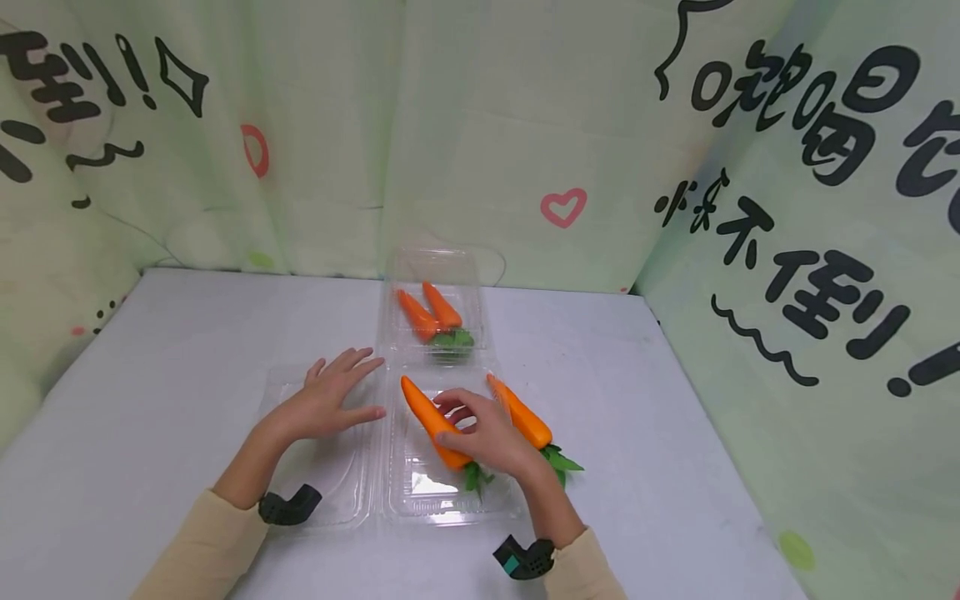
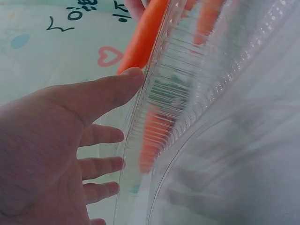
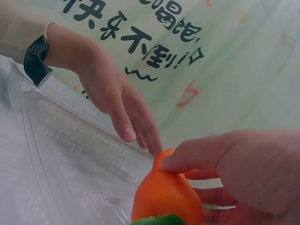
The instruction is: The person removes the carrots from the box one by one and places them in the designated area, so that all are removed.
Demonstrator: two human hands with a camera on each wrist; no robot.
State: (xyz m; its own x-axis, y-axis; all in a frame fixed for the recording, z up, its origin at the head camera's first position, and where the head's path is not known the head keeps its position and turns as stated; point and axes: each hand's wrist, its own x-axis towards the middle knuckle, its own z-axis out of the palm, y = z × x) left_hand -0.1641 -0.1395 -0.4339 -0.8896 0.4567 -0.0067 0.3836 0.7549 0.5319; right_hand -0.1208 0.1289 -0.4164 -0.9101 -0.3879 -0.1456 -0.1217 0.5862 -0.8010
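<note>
My right hand (image 1: pixel 491 437) pinches an orange carrot (image 1: pixel 422 407) with a green leafy top between thumb and fingers. The carrot hangs over a clear plastic container (image 1: pixel 420 504), its tip pointing away and to the left. In the right wrist view, the thumb presses on the side of the carrot (image 3: pixel 166 199). My left hand (image 1: pixel 327 404) has its fingers spread and holds nothing. It hovers above the container's clear lid (image 1: pixel 322 479), which lies folded out to the left. In the left wrist view, the thumb and fingertips are right at a ribbed plastic edge (image 2: pixel 140 93).
A second carrot (image 1: pixel 525 418) with green leaves lies along the container's right side. Behind stands another clear container (image 1: pixel 401 271) with two carrots (image 1: pixel 417 317) inside. The white table (image 1: pixel 165 375) is bordered by printed pale green curtains (image 1: pixel 465 125).
</note>
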